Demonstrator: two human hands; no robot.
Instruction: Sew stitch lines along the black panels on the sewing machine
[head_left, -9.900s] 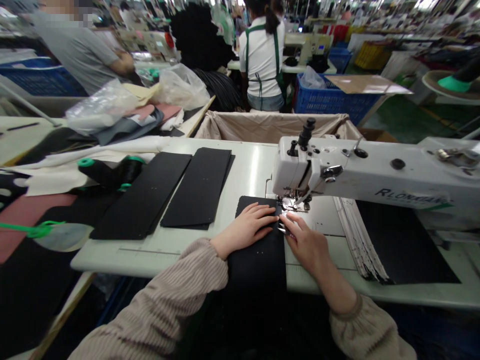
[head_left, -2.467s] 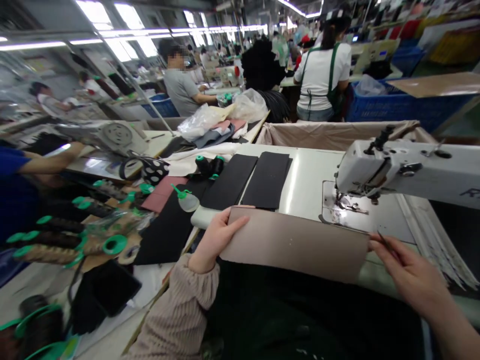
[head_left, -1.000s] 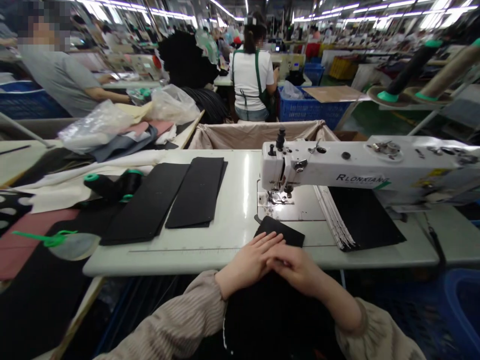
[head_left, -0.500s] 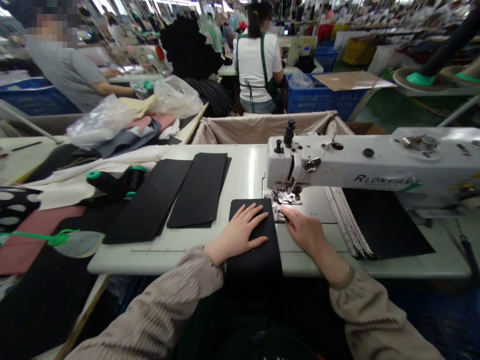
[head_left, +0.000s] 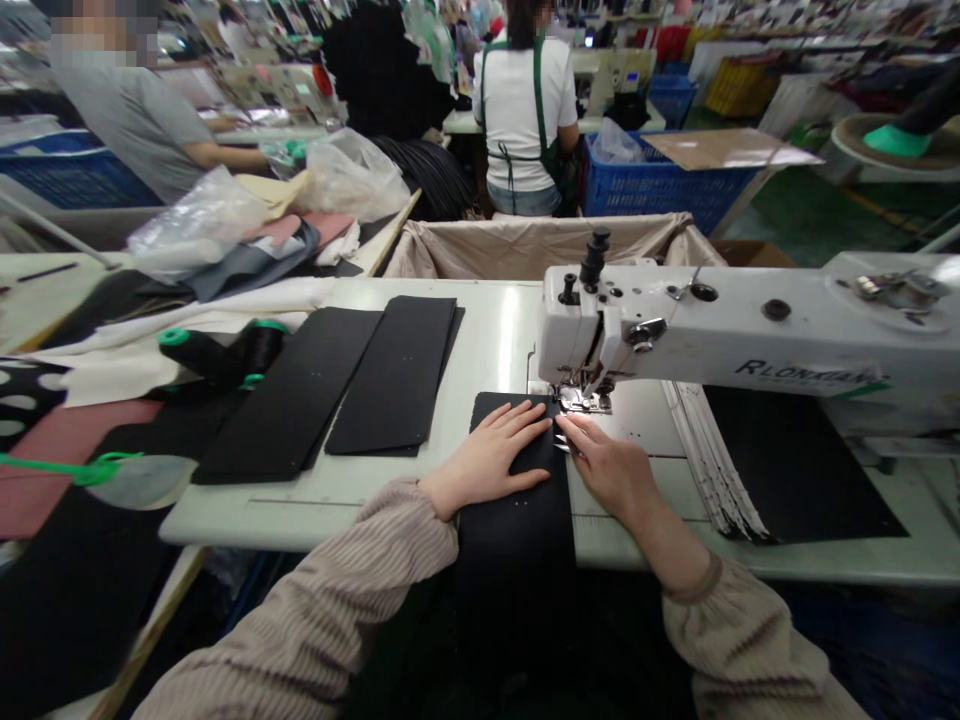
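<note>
My left hand (head_left: 499, 455) lies flat on a black panel (head_left: 517, 550), fingers a little spread. The panel hangs over the table's front edge, and its right edge runs up to the presser foot (head_left: 585, 400) of the white sewing machine (head_left: 675, 330). My right hand (head_left: 611, 470) is closed around a pair of thread snips (head_left: 561, 445), whose two pointed silver blades stick out to the left over the panel's edge. Its thumb and index fingertips are at that edge, just in front of the presser foot. Most of the snips is hidden in the palm.
Two piles of black panels (head_left: 397, 375) lie to the left, beside black thread cones (head_left: 262, 350). Right of the needle, a stack of black pieces with white edges (head_left: 795, 460) sits under the machine arm. A fabric-lined bin (head_left: 465, 245) stands behind the table; co-workers sit beyond.
The view has shifted slightly. My right hand has come closer to the panel's right edge, and the snips' blades now show over it. My left hand stays flat on the panel.
</note>
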